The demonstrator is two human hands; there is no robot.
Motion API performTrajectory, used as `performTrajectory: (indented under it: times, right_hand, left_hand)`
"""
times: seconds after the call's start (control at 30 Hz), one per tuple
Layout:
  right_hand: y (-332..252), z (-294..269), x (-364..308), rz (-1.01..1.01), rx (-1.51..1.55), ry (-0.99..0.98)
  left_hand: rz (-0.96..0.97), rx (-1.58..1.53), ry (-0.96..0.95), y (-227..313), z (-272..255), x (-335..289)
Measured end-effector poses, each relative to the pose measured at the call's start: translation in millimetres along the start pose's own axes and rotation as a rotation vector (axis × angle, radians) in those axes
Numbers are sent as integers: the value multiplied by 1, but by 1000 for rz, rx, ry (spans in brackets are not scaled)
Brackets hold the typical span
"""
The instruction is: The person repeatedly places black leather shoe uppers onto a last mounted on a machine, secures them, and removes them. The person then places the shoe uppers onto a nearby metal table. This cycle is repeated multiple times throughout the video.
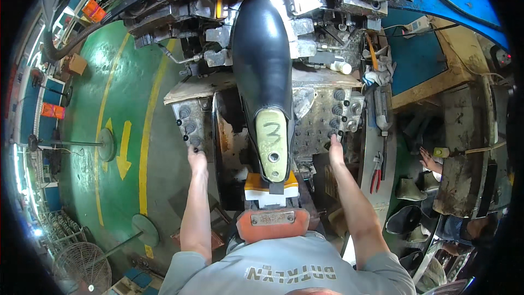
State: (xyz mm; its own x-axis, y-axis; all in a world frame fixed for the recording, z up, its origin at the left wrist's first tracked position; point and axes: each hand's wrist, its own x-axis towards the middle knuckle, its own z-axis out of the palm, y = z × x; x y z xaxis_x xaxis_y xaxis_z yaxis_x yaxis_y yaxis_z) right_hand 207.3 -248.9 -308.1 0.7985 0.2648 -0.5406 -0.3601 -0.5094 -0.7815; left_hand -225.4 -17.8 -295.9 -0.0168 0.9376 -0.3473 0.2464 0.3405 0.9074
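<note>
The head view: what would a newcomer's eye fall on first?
Probably the glossy black shoe in the middle, with a pale green block in its heel end. The left hand and right hand, each by small black knobs, flank it. Off to the left, a yellow arrow marks the green floor.

On your left: green floor (82, 180) with yellow arrow (125, 150), wire fan (82, 265) close by, cardboard box (77, 64) farther off. Your right: red-handled pliers (375, 177) on grey ledge (382, 205), work gloves (385, 66) ahead, shoes (404, 219) beyond.
</note>
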Motion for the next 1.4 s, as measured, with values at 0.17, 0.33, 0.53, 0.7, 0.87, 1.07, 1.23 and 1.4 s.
performTrajectory:
  times: [0.17, 0.33, 0.53, 0.7, 0.87, 1.07, 1.23, 1.4]
  right_hand:
    - [-9, -23, 1, -187, 238, 147]
    - [33, -26, 7, 287, 179, 63]
    - [24, -38, 1, -8, 215, 241]
    - [32, -47, -18, -206, -67, 283]
    - [76, -61, -37, -284, -222, 323]
    - [119, -81, -65, -189, -317, 155]
    - [195, -112, -44, -135, -244, 86]
    - [200, -126, -33, -183, 49, 25]
  left_hand:
    - [-112, -53, 467, 1, -15, 3]
    - [167, 7, 378, 57, 13, -41]
    - [882, 463, 258, 129, 63, -128]
    - [732, 402, -330, 20, 117, -92]
    - [551, 316, -497, 10, 154, -72]
    - [425, 154, -657, 30, 103, -63]
    - [154, -75, -522, 65, 86, -100]
    - [300, 234, -322, 103, 42, -136]
